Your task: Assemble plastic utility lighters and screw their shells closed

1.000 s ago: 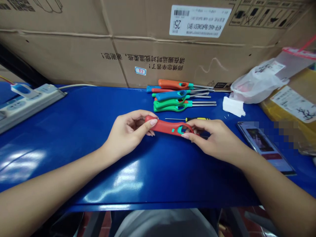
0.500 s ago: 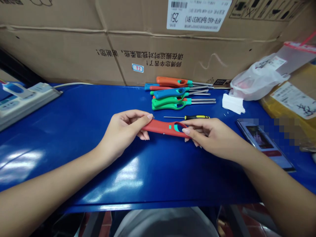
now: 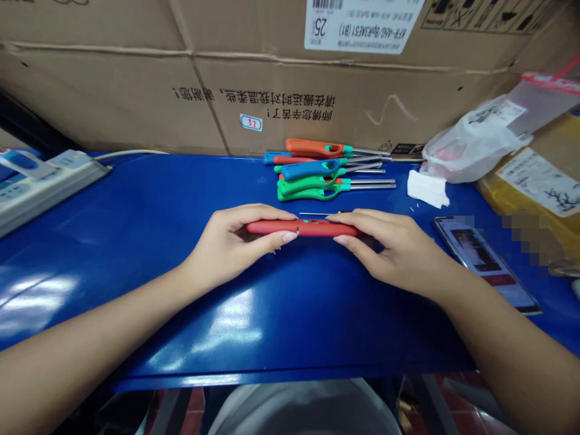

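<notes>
Between my two hands is a red lighter handle [image 3: 312, 228], turned so that its narrow edge faces me. My left hand [image 3: 247, 235] is closed round its left end, thumb along the near edge. At the other end, my right hand [image 3: 378, 238] pinches it between thumb and fingers. No metal tube shows on this handle; my right fingers cover its right tip. Just behind it lies a screwdriver [image 3: 315, 214], its grip mostly hidden by my right hand. Farther back is a pile of gas lighters [image 3: 310, 171] in orange, red, blue and green, their metal tubes pointing right.
A large cardboard box [image 3: 136, 103] stands along the back of the blue table [image 3: 158, 199]. On the left is a power strip [image 3: 49, 181]. To the right are a phone [image 3: 487, 263], folded white paper [image 3: 427, 188], a plastic bag [image 3: 471, 145] and a yellow-wrapped parcel [image 3: 544, 199].
The red lighter handle has been rolled from its broad side to its narrow edge. My left thumb has slid right along it, and my right hand now covers more of the screwdriver.
</notes>
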`<state>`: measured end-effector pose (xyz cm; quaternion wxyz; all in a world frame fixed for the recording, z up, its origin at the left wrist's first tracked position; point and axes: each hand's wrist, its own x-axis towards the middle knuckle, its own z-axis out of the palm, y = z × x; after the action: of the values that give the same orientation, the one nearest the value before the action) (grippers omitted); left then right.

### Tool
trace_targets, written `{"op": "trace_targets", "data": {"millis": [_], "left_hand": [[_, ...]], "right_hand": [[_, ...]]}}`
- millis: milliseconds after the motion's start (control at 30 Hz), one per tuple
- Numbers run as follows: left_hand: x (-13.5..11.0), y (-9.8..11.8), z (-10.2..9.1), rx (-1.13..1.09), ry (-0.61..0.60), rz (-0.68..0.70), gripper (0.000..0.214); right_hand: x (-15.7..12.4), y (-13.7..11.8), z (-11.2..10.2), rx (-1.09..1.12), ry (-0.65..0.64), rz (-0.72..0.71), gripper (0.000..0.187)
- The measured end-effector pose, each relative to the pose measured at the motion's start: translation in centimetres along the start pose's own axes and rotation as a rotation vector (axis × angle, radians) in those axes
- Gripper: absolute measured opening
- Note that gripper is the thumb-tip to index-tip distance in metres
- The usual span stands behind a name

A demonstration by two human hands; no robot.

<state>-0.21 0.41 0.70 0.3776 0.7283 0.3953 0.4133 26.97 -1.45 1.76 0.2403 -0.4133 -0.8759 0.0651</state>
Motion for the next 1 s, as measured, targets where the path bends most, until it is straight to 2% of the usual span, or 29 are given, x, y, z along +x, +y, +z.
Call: {"op": "trace_targets", "data": {"millis": [133,267,400,500,600,700,833,933,1000], "left_hand": [[0.1,-0.2,-0.5,0.098,-0.040,0.150,0.022],[0.3,-0.1,-1.1,0.316,-0.131,0.321,0.015],[-0.1,0.4,-0.8,0.533,-0.300,0.453,0.026],[-0.6,0.6,-0.2,0.708,-0.365,0.531,0.031],[-0.6,0.5,-0.4,0.735,-0.381,0.464,0.030],[0.0,0.0,-1.6,0.665,-0.394,0.345,0.031],[1.0,-0.3,-3.3,0.654,-0.422,0.207,0.031],[1.3,-0.1,-3.6,0.630,-0.445,0.095,0.030],[1.4,0.1,-3.5,0.592,-0.470,0.049,0.032]], "right_hand": [[-0.1,0.3,-0.2,-0.021,-0.037,-0.049,0.027],[-0.2,0.3,-0.2,-0.077,-0.080,-0.073,0.024],[0.0,-0.5,0.6,-0.091,-0.164,-0.102,0.030],[0.3,-1.1,1.0,-0.119,-0.198,-0.149,0.034],[0.5,-1.1,0.4,-0.200,-0.136,-0.158,0.032],[0.4,0.0,-1.3,-0.312,-0.055,-0.060,0.030],[0.1,2.2,-3.2,-0.403,-0.089,0.069,0.027],[0.1,3.2,-3.5,-0.352,-0.108,0.045,0.015],[0.1,3.4,-3.3,-0.306,-0.113,0.004,0.016]]}}
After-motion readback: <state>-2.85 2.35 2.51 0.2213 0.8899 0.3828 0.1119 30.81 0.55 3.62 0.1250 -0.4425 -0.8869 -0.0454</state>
